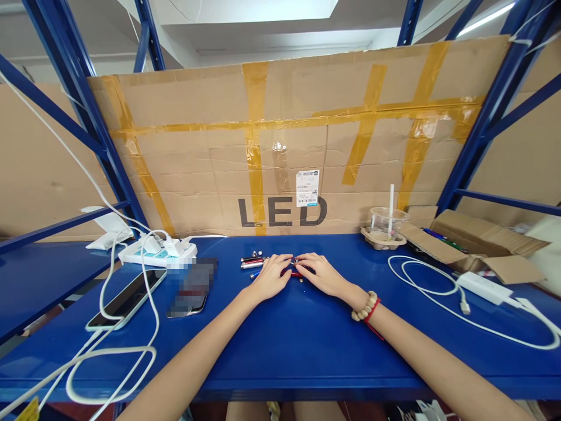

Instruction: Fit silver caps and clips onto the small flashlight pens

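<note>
Both hands mid-desk near the back edge, left hand (270,277) and right hand (321,275) with fingers curled narrow over a small red pen (296,273), silver pens (253,261) just left, phones (191,287) toward left edge, plastic cup (387,223) back right, cardboard (284,146) reading "LED" behind

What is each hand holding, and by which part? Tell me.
Both the left hand and right hand meet on a small red pen-like piece; fingers cover it, so the exact place of the hold cannot be told.
</note>
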The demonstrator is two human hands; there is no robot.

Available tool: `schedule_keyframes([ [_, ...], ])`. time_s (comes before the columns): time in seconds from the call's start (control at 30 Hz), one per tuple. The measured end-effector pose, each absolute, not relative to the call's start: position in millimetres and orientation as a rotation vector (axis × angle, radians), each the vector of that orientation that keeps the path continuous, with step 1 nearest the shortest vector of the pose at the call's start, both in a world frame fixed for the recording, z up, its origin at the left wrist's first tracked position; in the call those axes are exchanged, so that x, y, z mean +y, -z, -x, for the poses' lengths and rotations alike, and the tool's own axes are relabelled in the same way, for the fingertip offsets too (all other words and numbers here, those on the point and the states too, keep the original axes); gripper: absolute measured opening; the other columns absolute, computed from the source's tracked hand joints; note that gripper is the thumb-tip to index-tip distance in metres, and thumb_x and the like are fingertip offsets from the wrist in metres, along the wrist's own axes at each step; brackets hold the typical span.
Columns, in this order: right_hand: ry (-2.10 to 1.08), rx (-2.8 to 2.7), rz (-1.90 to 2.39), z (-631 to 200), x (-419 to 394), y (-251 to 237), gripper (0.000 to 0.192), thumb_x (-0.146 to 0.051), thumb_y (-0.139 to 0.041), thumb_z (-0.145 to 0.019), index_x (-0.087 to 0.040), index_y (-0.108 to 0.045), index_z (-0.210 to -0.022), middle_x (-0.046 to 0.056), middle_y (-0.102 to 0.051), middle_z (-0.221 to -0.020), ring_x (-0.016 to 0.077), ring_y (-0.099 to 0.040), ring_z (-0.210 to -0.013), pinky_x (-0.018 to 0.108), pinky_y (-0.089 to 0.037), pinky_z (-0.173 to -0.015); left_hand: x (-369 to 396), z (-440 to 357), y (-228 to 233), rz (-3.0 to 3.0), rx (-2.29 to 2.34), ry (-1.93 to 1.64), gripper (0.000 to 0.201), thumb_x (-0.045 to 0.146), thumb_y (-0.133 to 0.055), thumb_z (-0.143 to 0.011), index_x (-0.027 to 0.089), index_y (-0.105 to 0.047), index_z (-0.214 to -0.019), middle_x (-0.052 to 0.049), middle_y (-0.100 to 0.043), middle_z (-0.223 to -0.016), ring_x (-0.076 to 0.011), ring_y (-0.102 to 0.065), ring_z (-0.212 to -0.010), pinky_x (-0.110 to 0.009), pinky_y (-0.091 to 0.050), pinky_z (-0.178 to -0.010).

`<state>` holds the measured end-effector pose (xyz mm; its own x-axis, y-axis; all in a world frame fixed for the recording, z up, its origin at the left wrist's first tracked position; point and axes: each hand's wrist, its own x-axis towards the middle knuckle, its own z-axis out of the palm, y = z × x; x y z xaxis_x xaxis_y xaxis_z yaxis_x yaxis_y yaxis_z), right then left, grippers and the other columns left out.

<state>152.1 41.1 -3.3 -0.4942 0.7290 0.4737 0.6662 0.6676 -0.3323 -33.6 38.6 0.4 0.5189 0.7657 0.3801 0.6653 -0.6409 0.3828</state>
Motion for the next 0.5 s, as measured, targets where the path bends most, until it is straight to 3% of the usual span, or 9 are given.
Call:
schedule_keyframes([
  [0.33,-0.121,-2.092,0.940,-151,38,-6,0.015,-0.027,-0.048,-0.085,-0.023,-0.063,-0.089,0.002,-0.065,-0.095,0.0174,-0.058,-0.090,0.034,-0.044,-0.082,35,26,-7,-2.386,1.117,-0.961,0.035,0.020,-0.044,-0.083,0.022,-0.055,-0.116,-0.004,-0.050,-0.127,-0.0199,-0.044,-0.114,-0.041,-0.028,-0.102],
  [0.5,-0.211,-1.911,0.957,-152,41,-3,0.015,-0.028,-0.052,-0.082,-0.022,-0.063,-0.091,0.003,-0.067,-0.086,0.0159,-0.062,-0.076,0.028,-0.050,-0.069,27,22,-16,-2.242,1.057,-1.013,0.038,0.014,-0.044,-0.082,0.023,-0.054,-0.117,-0.004,-0.046,-0.131,-0.0186,-0.038,-0.122,-0.043,-0.016,-0.107],
])
